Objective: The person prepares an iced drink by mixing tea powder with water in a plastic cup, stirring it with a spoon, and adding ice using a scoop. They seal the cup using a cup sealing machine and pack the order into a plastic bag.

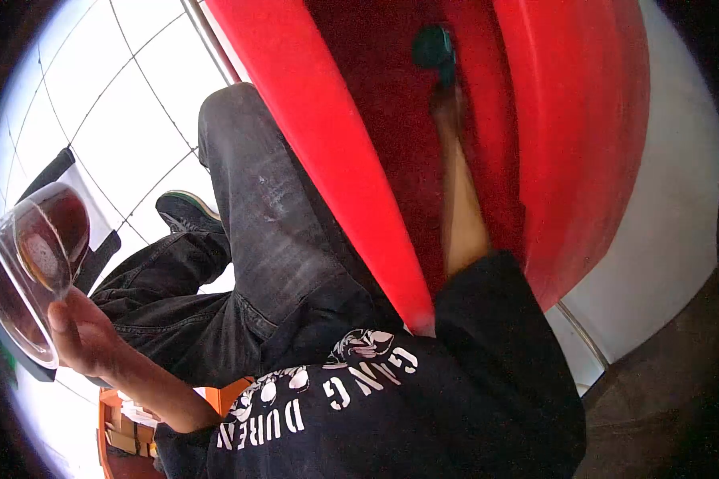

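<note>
On the left, my left hand (pixel 80 335) is closed on a large clear container (pixel 44 255) with a dark reddish tint, tilted near the frame's edge. My right arm reaches up into the dark red interior of a big red object (pixel 311 104). At its end my right hand (pixel 447 108) is dim and blurred, closed at the handle end of a green round-headed item (pixel 435 48). What exactly the green item is cannot be made out.
White tiled floor (pixel 104 88) lies at the upper left, with a dark shoe (pixel 188 214) on it. An orange shelf (pixel 108 423) holding several items stands at the lower left. A metal bar (pixel 208 36) runs beside the red object.
</note>
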Tool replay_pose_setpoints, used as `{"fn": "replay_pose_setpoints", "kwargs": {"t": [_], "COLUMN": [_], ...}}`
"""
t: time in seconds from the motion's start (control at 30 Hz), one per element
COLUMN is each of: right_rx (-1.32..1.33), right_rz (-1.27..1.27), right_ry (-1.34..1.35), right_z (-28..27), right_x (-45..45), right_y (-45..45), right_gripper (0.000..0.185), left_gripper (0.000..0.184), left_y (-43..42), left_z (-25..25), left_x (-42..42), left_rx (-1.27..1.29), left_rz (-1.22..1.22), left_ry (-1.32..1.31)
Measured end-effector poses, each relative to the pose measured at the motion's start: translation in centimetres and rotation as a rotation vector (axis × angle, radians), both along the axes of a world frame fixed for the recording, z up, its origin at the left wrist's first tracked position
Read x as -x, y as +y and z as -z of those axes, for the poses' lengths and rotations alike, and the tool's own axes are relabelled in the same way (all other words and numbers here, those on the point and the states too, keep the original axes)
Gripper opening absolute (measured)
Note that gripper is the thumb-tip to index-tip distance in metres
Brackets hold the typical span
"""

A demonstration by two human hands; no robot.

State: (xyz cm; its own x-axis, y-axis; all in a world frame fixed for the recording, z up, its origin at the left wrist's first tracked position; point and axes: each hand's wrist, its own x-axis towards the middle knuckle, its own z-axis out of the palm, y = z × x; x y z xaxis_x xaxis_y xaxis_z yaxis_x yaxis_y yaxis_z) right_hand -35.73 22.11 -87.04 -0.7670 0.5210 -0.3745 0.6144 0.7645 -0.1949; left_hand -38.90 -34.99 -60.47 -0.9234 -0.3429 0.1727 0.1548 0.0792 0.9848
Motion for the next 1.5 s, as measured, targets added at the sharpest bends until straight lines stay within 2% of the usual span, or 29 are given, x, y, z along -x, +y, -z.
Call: {"fn": "replay_pose_setpoints", "kwargs": {"t": [0.07,0.2,0.3,0.37,0.43,0.5,0.57,0.67,0.7,0.77,0.87,1.0,1.1,1.17,1.27,1.33,1.37,1.43,1.5], "right_rx": [-0.025,-0.028,-0.035,-0.035,-0.030,-0.011,0.012,0.057,0.083,0.132,0.221,0.480,0.761,0.868,0.857,1.289,1.487,1.405,1.324], "right_rz": [-0.094,-0.212,-0.236,-0.261,-0.292,-0.314,-0.325,-0.346,-0.355,-0.363,-0.358,-0.280,-0.155,0.021,0.455,0.463,0.421,0.464,0.510], "right_ry": [-0.015,-0.030,-0.014,-0.002,0.002,0.012,0.022,0.055,0.063,0.079,0.116,0.191,0.251,0.251,0.293,0.189,0.188,0.165,0.143], "right_z": [1.6,1.5,1.5,1.0,0.5,-0.3,-1.1,-2.7,-3.3,-4.5,-7.0,-10.9,-14.4,-17.0,-19.5,-22.4,-21.7,-24.0,-25.1], "right_x": [3.9,8.9,9.5,8.9,8.4,7.7,6.7,5.7,5.2,4.6,3.7,2.6,1.5,0.5,-2.0,-3.1,-4.5,-5.0,-5.5], "right_y": [-0.5,-3.5,-3.8,-4.6,-5.5,-6.8,-7.7,-9.6,-10.3,-11.6,-12.8,-13.0,-12.8,-12.9,-14.0,-13.7,-12.9,-13.7,-14.0], "right_gripper": [0.027,0.026,0.026,0.026,0.026,0.026,0.026,0.026,0.026,0.026,0.027,0.027,0.028,0.028,0.019,0.017,0.016,0.014,0.013], "left_gripper": [0.062,0.057,0.048,0.052,0.055,0.050,0.057,0.086,0.096,0.098,0.100,0.100,0.099,0.100,0.099,0.099,0.094,0.089,0.089], "left_y": [-0.8,-3.7,-5.0,-1.1,-1.2,-4.3,-1.9,4.2,5.1,6.7,7.9,8.7,9.9,9.9,10.3,10.8,11.2,11.7,11.9], "left_z": [0.4,0.0,-0.2,-1.1,0.1,2.6,2.1,0.4,0.1,0.4,-0.3,0.4,0.2,-0.7,-0.8,-0.6,0.1,-0.2,0.1], "left_x": [0.3,0.5,1.2,1.8,1.0,-0.6,0.3,2.5,2.6,2.5,2.3,2.1,1.3,2.0,1.7,1.5,0.9,0.6,0.3], "left_rx": [-0.005,-0.059,-0.164,-0.168,-0.180,-0.133,0.038,0.283,0.301,0.305,0.161,0.202,0.139,0.128,0.148,0.156,0.086,-0.030,-0.012], "left_rz": [-0.086,-0.002,0.029,0.106,0.100,0.033,0.141,0.291,0.318,0.308,0.314,0.358,0.368,0.406,0.447,0.467,0.484,0.521,0.541], "left_ry": [0.015,-0.004,-0.053,-0.085,-0.100,-0.139,-0.072,0.104,0.126,0.193,0.125,0.159,0.052,0.021,-0.006,-0.034,-0.038,-0.073,-0.065]}}
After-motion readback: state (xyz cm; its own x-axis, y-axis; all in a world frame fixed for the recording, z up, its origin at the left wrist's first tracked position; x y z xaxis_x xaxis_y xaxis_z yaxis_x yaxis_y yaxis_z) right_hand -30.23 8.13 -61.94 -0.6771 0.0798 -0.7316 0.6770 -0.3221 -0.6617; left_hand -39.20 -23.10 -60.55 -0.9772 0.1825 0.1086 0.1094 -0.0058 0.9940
